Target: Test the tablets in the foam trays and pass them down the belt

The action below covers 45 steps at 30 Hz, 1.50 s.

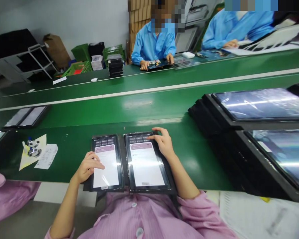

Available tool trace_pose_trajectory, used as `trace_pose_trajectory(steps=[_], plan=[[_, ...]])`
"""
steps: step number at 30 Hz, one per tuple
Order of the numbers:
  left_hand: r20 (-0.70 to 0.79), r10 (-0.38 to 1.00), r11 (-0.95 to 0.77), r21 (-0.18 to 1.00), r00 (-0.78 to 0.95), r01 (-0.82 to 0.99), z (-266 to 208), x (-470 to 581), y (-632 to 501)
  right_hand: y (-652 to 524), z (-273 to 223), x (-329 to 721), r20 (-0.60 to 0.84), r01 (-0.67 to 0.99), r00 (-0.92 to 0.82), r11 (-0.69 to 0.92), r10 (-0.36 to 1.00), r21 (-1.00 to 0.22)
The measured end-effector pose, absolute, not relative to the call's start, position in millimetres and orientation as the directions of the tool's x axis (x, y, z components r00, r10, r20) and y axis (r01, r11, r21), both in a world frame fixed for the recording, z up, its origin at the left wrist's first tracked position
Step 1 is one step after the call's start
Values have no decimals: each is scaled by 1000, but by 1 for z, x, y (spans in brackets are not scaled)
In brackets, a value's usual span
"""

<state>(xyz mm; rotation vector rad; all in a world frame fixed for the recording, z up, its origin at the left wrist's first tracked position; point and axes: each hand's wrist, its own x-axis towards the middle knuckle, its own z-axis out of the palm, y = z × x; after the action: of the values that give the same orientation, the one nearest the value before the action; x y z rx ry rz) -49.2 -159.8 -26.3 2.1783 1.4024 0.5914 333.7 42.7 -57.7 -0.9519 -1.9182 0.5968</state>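
Observation:
Two tablets with lit screens lie side by side on dark trays at the near edge of the green bench. Over the left tablet (109,176) is my left hand (89,165), its index finger stretched across the white part of the screen. My right hand (162,142) reaches over the upper right corner of the right tablet (147,169), fingers apart, one fingertip at the row of dark tiles. Both screens show a purple banner above a white area. Whether the fingertips touch the glass I cannot tell. Neither hand holds anything.
Black trays (224,156) bearing more tablets are stacked at the right. More tablets (25,116) lie at the left, near paper notes (47,156) and small metallic pieces (34,148). A conveyor belt (139,106) runs beyond, with two people in blue across it. A pink sleeve shows at far left.

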Motion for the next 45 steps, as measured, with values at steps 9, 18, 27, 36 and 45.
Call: trace_pose_trajectory(steps=[9,18,27,36,45], plan=[[146,989,3,229,-37,973,-12,-49,-104,2,-58,338,357,328,-690,712,630,-621],[-137,975,-121,343,177,932,-1,-25,-73,-11,-86,364,467,437,-170,492,867,-753],[-158,957,-194,275,243,942,-3,-20,-67,-22,-81,366,509,448,-332,608,794,-656],[-298,873,-296,307,387,904,12,-2,-35,-10,-104,364,350,507,-56,329,935,-797],[-324,825,-358,334,463,872,9,3,-16,-7,-110,365,335,509,-76,325,939,-797]])
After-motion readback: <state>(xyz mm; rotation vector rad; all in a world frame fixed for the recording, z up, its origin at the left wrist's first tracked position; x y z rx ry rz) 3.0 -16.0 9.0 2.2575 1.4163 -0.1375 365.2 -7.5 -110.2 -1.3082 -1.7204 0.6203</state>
